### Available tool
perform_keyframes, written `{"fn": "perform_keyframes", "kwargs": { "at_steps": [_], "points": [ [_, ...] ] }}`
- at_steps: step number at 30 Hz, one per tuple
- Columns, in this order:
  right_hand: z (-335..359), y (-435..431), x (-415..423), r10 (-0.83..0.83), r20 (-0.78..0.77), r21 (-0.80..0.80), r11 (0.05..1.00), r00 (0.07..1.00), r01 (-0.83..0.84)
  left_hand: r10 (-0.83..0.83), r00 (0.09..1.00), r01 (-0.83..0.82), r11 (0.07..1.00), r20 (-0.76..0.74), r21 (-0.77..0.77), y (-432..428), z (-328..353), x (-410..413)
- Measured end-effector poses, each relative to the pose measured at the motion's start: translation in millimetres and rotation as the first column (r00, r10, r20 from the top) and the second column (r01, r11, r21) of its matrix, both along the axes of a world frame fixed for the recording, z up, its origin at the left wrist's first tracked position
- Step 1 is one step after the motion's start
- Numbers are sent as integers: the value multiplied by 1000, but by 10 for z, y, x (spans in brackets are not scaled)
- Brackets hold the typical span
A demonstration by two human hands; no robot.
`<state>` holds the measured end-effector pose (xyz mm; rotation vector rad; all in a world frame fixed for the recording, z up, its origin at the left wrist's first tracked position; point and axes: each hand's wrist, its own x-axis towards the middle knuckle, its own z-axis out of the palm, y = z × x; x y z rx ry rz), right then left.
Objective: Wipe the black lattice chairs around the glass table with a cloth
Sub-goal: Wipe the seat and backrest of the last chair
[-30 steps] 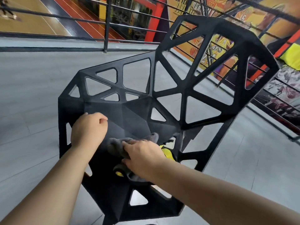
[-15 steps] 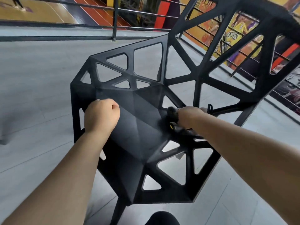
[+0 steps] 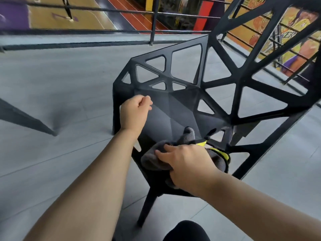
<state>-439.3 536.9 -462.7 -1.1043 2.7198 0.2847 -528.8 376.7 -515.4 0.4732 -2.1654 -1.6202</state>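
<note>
I find the right hand [image 3: 187, 164] laid over the grey, yellow-trimmed cloth [image 3: 152, 160], fingers extended and pressing it flat rather than clutching it; the cloth sits on the near right part of the black lattice chair's [image 3: 173, 105] seat. Half a second ago the same hand had it pushed to the far right corner under the backrest [image 3: 234, 80]; it has since drawn back towards the near edge. I judge this a return stroke, so the seat is mid-wipe and the backrest lattice remains to be done. The left hand [image 3: 134, 112] is curled into a loose fist at the seat's left edge, holding nothing; the glass table is out of view.
</note>
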Motion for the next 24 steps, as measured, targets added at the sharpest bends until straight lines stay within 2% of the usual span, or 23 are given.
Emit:
{"fn": "perform_keyframes", "kwargs": {
  "at_steps": [3, 7, 10, 13, 15, 19, 22, 24],
  "points": [
    [-36, 76, 318, 114, 20, -21, 993, 993, -114, 63, 998, -64, 998, 21, 31, -215, 8, 87],
    [-175, 79, 464, 96, -5, 36, 995, 995, -96, 124, 991, -126, 991, 41, 42, -577, 73, 261],
    [-128, -204, 439, 113, -28, 44, 993, 993, -112, 155, 985, -159, 987, 78, 40, -722, 83, 383],
    [-211, -561, 353, 122, -35, 143, 983, 992, -116, 177, 980, -182, 982, 90, 51, -823, 115, 429],
    [-341, -802, 221, 166, -126, 161, 976, 978, -145, 194, 976, -202, 976, 102, 83, -911, 131, 452],
    [-528, -1299, -314, 180, -208, 61, 983, 961, -171, 245, 964, -260, 951, 105, 170, -1095, 77, 585],
    [-508, -1596, -674, 110, -199, -83, 988, 974, -129, 326, 938, -343, 923, 118, 172, -1157, 43, 753],
    [-439, -1644, -812, 50, -13, -252, 966, 999, -52, 382, 914, -400, 905, 136, 145, -1115, 39, 835]
  ]
}}
